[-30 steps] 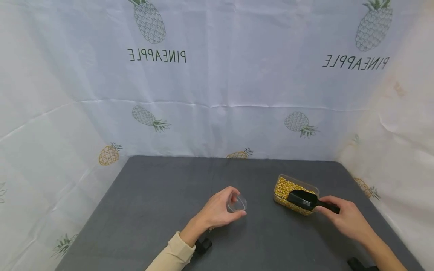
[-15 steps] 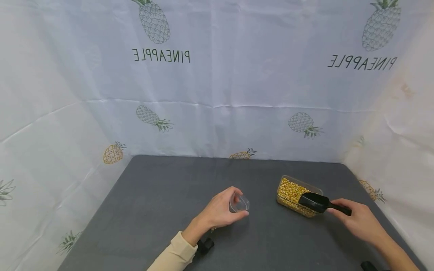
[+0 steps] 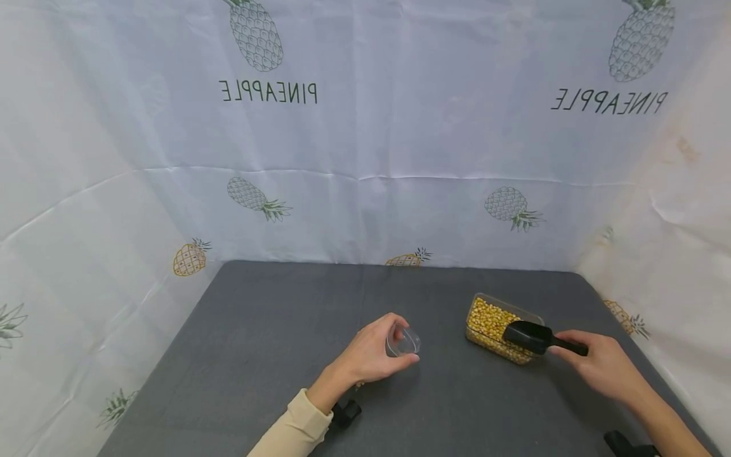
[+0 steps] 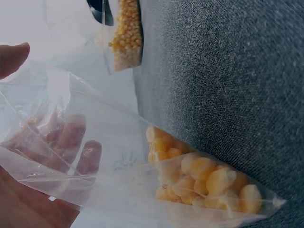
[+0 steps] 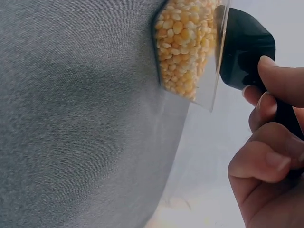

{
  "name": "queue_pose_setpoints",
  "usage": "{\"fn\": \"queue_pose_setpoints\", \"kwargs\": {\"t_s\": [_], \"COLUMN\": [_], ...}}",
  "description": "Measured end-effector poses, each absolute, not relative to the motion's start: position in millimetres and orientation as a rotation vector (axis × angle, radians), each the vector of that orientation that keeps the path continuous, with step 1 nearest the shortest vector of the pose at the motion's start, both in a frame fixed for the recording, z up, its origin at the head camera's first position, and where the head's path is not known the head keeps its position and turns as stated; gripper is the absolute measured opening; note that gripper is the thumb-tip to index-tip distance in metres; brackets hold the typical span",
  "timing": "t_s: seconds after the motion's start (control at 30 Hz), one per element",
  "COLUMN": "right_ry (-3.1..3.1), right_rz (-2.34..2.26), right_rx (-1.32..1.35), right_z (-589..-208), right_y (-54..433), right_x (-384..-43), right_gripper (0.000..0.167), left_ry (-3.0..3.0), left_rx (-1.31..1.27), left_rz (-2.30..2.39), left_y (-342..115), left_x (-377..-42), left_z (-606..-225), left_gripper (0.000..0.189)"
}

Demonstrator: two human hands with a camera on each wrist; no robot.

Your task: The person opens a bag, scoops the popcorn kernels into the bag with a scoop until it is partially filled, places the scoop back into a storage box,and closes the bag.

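My left hand [image 3: 370, 355] holds a clear plastic bag [image 3: 407, 344] by its mouth, which is spread between thumb and fingers. In the left wrist view, corn kernels [image 4: 209, 178] lie in the pointed bottom corner of the bag, close to the table cloth. The right hand [image 3: 602, 365] grips a black scoop [image 3: 526, 336] by its handle. Its bowl overlaps the near right side of a clear rectangular container [image 5: 209, 92] of yellow corn kernels [image 5: 183, 42]. What the bowl carries is hidden by its dark walls.
Dark grey cloth covers the table [image 3: 285, 317]. White curtains [image 3: 365, 127] printed with pineapples enclose it at the back and both sides. A black strap piece [image 3: 346, 414] shows at the left wrist, another [image 3: 622, 444] at the right.
The scoop has shifted a little to the right over the container. The left hand and bag have kept their place; the whole head view has shifted slightly.
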State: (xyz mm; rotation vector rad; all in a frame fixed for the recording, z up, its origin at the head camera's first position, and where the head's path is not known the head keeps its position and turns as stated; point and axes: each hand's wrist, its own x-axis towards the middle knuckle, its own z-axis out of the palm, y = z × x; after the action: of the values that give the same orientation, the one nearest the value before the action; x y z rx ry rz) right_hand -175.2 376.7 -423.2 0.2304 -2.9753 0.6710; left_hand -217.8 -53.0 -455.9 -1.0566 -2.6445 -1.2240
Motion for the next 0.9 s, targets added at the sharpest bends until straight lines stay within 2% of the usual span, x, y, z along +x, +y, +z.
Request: {"fn": "queue_pose_setpoints", "kwargs": {"t_s": [0.37, 0.9], "right_ry": [-2.977, -2.974], "right_rz": [0.680, 0.712], "right_rx": [0.294, 0.272], "right_z": [-423.8, -440.9], "right_y": [365.3, 353.0], "right_x": [-184.3, -196.8], "right_gripper": [0.034, 0.037], "left_ry": [-2.637, -2.645], "left_rx": [-1.058, -1.052], "left_rz": [-1.211, -1.195], "left_y": [-53.5, -52.4], "left_x": [-218.0, -216.4], "left_z": [-456.4, -456.3], "left_gripper": [0.053, 0.052]}}
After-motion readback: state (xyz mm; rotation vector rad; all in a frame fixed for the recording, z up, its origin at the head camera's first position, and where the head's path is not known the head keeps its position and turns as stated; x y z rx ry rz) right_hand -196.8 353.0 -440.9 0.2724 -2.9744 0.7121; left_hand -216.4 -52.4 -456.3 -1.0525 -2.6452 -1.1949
